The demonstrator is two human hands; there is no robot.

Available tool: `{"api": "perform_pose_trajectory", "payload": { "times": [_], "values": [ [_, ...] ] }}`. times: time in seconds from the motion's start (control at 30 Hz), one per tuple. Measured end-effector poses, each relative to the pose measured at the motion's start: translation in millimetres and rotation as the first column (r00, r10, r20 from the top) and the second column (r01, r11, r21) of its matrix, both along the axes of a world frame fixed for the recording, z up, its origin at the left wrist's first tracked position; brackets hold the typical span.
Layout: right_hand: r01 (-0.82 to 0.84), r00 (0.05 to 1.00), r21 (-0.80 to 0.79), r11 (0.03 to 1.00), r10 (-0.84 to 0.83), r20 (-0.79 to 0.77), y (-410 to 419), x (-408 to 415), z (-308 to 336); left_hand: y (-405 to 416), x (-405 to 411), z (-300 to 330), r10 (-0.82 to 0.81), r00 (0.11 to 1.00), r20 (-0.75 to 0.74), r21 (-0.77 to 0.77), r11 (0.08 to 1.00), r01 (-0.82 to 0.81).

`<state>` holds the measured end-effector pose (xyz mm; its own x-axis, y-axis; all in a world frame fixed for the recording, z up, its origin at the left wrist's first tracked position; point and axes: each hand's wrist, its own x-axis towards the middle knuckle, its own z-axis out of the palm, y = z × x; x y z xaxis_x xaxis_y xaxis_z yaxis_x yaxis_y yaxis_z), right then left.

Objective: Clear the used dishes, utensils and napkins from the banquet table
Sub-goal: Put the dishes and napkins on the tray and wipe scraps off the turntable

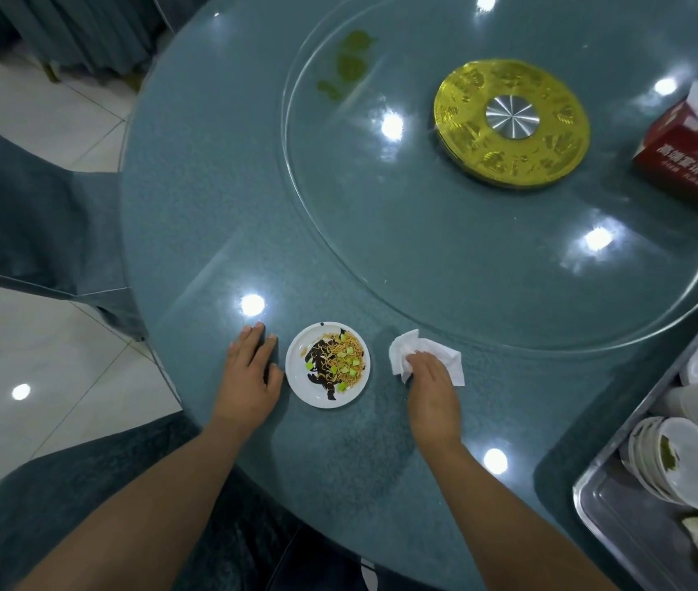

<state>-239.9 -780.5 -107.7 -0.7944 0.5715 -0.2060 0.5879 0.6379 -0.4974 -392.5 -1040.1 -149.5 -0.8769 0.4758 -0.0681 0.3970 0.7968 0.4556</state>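
Rightward, red tissue box [692,157] with unreadable white lettering.

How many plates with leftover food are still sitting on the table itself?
1: a small white plate of noodles, between the left hand and right hand. Other dishes sit in the tray.

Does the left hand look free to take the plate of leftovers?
Probably yes: the left hand lies flat on the table right beside the plate, with nothing between them and nothing held.

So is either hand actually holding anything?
The right hand presses on the white napkin at its near edge; the left hand lies flat on the table, holding nothing.
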Motion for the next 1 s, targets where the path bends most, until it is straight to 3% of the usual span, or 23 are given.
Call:
{"api": "perform_pose_trajectory", "payload": {
  "times": [0.1, 0.17, 0.23, 0.47, 0.57, 0.8, 0.93, 1.0],
  "values": [
    [-0.01, 0.999, -0.062, 0.998, 0.013, 0.032, -1.4, -2.6, 2.1, -0.7, 0.5, -1.9, -0.004, 1.0, -0.003, -0.01, 1.0, 0.004],
    [-0.031, 0.999, 0.062, 0.998, 0.029, 0.035, -2.6, -0.8, 4.3, -0.3, 0.6, -1.8, -0.008, 1.0, -0.004, -0.016, 1.0, 0.008],
    [0.048, 0.998, 0.144, 0.988, -0.054, 0.042, -4.7, -0.5, 6.8, -0.3, 0.5, -0.6, -0.006, 1.0, -0.004, -0.016, 1.0, 0.005],
    [0.343, 0.93, 0.106, 0.933, -0.353, 0.101, -4.4, -3.3, 0.0, 1.7, 1.6, 3.8, -0.001, 1.0, 0.007, -0.002, 1.0, 0.001],
    [0.411, 0.911, 0.033, 0.911, -0.412, 0.016, -7.3, -5.3, -1.7, -0.1, 2.0, 2.1, -0.002, 1.0, -0.001, 0.005, 1.0, 0.002],
    [0.301, 0.923, -0.141, 0.943, -0.325, -0.206, -7.3, -15.6, -5.8, -1.0, 0.2, -0.7, -0.001, 1.0, 0.004, 0.004, 1.0, 0.001],
    [0.11, 0.977, -0.047, 0.993, -0.117, -0.179, -1.9, -37.2, -9.3, -2.0, 0.5, -2.2, 0.0, 1.0, 0.002, 0.005, 1.0, 0.0],
    [0.08, 0.984, -0.054, 0.995, -0.088, -0.155, -1.4, -53.6, -9.8, -2.1, 0.5, -3.3, 0.002, 1.0, -0.006, 0.019, 1.0, -0.002]
  ]
}}
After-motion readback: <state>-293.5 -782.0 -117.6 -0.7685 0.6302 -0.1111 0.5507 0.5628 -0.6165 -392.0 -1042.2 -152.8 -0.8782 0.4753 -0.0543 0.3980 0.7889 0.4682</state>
